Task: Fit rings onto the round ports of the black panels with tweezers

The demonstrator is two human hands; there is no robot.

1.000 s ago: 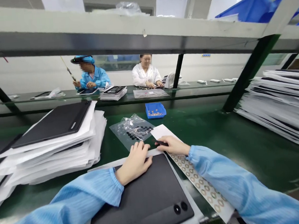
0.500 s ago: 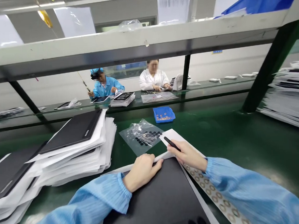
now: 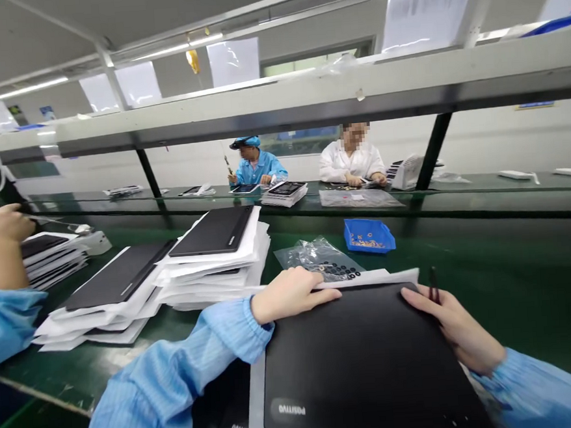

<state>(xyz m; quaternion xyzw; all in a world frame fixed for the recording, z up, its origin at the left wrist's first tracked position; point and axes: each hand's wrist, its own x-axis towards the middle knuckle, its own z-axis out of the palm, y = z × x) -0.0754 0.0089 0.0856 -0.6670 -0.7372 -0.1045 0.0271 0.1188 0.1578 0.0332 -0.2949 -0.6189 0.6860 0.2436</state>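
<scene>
A black tablet (image 3: 364,358) on a white sheet (image 3: 392,275) is raised and tilted toward me, its printed logo at the near edge. My left hand (image 3: 291,295) is closed over its far left edge, fingers curled on the rim. My right hand (image 3: 450,325) lies against its right edge, fingers on the dark back. A thin dark tool (image 3: 433,286) sticks up between those fingers. Just beyond the tablet lies a clear plastic bag (image 3: 312,256) with small black rings.
Two stacks of black tablets between white sheets (image 3: 215,255) (image 3: 114,288) stand at my left on the green table (image 3: 505,277). A small blue tray (image 3: 368,235) sits behind the bag. A co-worker's hand (image 3: 0,227) shows at far left. Two people work across the line.
The tablet has been lifted off the table and turned toward me. My right hand left the sticker strip and went to the tablet's right edge. My view swung left.
</scene>
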